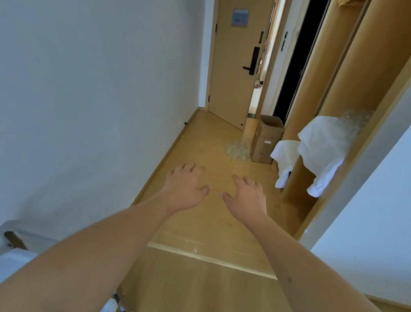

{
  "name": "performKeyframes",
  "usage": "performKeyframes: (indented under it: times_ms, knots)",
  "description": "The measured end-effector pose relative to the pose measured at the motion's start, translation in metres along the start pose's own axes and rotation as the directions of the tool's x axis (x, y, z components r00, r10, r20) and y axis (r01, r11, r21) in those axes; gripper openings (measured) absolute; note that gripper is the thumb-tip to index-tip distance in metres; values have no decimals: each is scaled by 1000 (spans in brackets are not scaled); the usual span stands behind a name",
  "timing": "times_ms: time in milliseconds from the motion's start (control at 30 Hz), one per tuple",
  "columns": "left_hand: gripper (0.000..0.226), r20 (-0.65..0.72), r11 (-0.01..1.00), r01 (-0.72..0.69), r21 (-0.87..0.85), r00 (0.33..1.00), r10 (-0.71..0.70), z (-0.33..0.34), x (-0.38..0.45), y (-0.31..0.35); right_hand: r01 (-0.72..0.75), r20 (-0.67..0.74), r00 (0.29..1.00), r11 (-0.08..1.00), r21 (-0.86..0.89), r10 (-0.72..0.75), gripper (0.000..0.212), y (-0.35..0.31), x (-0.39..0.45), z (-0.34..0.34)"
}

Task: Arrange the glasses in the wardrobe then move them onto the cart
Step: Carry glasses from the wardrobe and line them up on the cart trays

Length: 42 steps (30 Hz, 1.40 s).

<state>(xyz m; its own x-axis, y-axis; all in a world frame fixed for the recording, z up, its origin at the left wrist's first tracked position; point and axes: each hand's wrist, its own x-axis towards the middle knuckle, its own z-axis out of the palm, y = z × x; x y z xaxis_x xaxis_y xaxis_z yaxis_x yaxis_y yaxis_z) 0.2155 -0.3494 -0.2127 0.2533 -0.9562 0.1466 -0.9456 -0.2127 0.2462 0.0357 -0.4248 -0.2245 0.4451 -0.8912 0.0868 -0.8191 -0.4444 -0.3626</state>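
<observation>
Head view. Both forearms reach forward and down over the wooden floor (194,219), palms down. The left hand (184,186) and the right hand (246,199) hang side by side, near each other but apart; each grip is loosely spread, fingers relaxed and slightly bent, pinching nothing.

The glasses (354,120) appear as a blurred cluster of clear ware on a wardrobe (371,70) shelf, ahead of and to the right of the right grip and well apart from it, resting on a white cloth (322,146) that drapes over the shelf edge. A second clear cluster on the floor (237,151), ahead of both grips and just beside a cardboard box (266,138), may be more glassware; it is too blurred to tell. The metal frame (121,310) at the lower edge, behind the grips, is possibly the cart.

Handling, as a judgement: the glasses are likely light, rigid, smooth and breakable, and closely packed, so knocks between neighbours are the main risk. Each is best taken round its side wall, one per grip, lifted straight up clear of the cloth.
</observation>
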Motion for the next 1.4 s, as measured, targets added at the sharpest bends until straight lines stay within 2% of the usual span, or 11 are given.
performKeyframes:
  times_ms: [167,600,733,967,1400]
  knots:
    - [65,-30,997,-82,16,996,82,5,56,17,-41,-29,999,999,-8,41,66,29,50,-10]
    - [64,-38,991,-127,46,991,129,16,243,41,-23,-93,995,1000,13,24,64,76,228,-34]
    - [64,-58,997,-70,-11,996,69,23,289,32,-21,-83,996,1000,-12,20,64,84,272,-30]
    - [60,-1,997,-75,-30,997,75,43,370,5,-62,-58,996,998,-15,61,65,88,347,-9]
    - [59,32,964,-258,-66,965,261,26,566,-54,-255,-153,958,964,-74,242,54,56,509,-1]
